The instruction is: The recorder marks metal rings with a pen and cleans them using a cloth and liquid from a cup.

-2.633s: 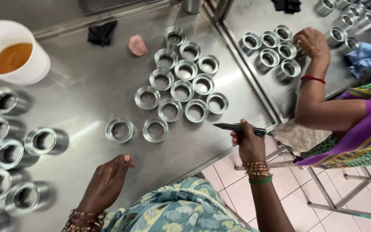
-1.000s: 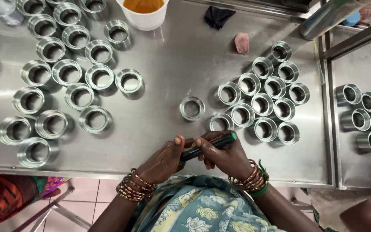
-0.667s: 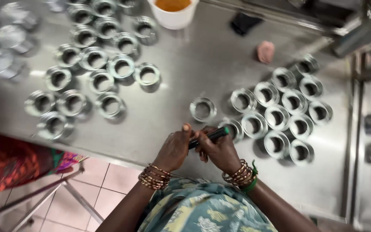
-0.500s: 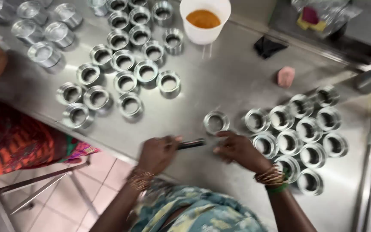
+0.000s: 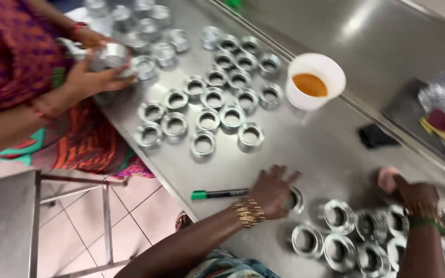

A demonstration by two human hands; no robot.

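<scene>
My left hand [image 5: 273,189] lies flat on the steel table [image 5: 330,154] with fingers spread, its fingertips on a single metal ring [image 5: 295,200]. A black marker with a green cap [image 5: 220,194] lies loose on the table just left of that hand. My right hand [image 5: 417,194] reaches to a small pink block [image 5: 387,178], fingertips against it; blur hides whether it grips. Below both hands sits a cluster of several metal rings [image 5: 338,242].
Another group of metal rings [image 5: 217,110] fills the table's middle. A white cup of orange liquid [image 5: 312,82] stands behind it. Another person's hand [image 5: 91,72] at upper left holds a ring. A black object [image 5: 374,136], a plastic bag [image 5: 444,116] and a stool frame [image 5: 70,193] are nearby.
The marker, held between both my hands before, now lies on the table. My left hand moved onto a ring and my right hand went to the pink block. The view swung left.
</scene>
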